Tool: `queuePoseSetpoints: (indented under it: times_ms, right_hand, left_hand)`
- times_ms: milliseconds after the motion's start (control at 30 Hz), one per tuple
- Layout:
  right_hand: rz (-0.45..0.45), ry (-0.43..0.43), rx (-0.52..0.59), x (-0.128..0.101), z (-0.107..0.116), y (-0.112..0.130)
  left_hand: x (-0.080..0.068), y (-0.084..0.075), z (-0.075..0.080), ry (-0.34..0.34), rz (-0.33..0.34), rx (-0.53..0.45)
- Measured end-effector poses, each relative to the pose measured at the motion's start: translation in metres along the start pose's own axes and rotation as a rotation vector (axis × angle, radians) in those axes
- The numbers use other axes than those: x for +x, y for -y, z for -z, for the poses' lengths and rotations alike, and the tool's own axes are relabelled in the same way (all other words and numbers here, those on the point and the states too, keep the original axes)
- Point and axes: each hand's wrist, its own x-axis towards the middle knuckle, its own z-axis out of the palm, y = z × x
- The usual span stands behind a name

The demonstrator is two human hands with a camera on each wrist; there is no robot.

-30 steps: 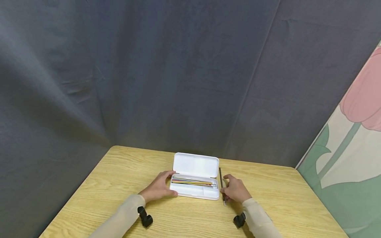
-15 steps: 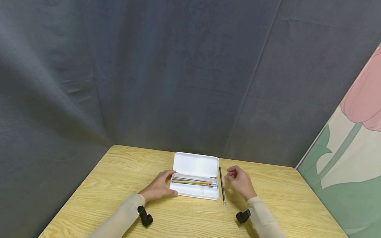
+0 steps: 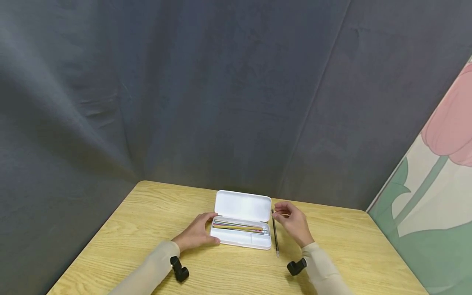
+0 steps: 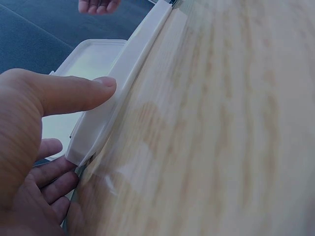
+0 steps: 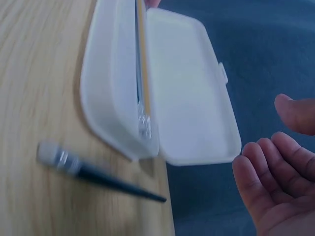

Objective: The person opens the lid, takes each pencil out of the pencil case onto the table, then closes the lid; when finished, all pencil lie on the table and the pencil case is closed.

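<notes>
A white pencil case [image 3: 240, 241] lies with its lid [image 3: 242, 205] swung back, and several pencils [image 3: 239, 226] lie in its rear compartment. My left hand [image 3: 197, 232] holds the case's left end, thumb along the front wall [image 4: 93, 130] and fingers at the end and back. To the right of the case a black pencil [image 3: 275, 239] lies on the table, its white eraser end towards me. My right hand [image 3: 293, 223] hovers beside that pencil's far half, fingers loosely bent. In the right wrist view, nothing is between the right thumb and fingers [image 5: 275, 172].
The wood-grain table [image 3: 140, 229] has its back edge just behind the case lid. A dark grey curtain [image 3: 221, 102] hangs behind it. On the right hangs a cloth with a tulip print [image 3: 442, 184].
My right hand has come off the black pencil, lifted away to the right, then shifted back left towards the lid. The pencil stays on the table. My left hand has not moved.
</notes>
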Motion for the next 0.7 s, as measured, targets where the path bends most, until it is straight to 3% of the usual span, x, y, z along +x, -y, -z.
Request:
queuePoseSetpoints:
  times_ms: [233,700]
  right_hand:
    - [0.059,0.023,0.046,0.004,-0.014,0.015]
    - [0.072,0.103,0.086,0.01,-0.045,0.026]
  left_hand:
    - [0.001,0.001,-0.001,-0.003,-0.003,0.003]
    - [0.002,0.002,0.0,-0.011,-0.009,0.002]
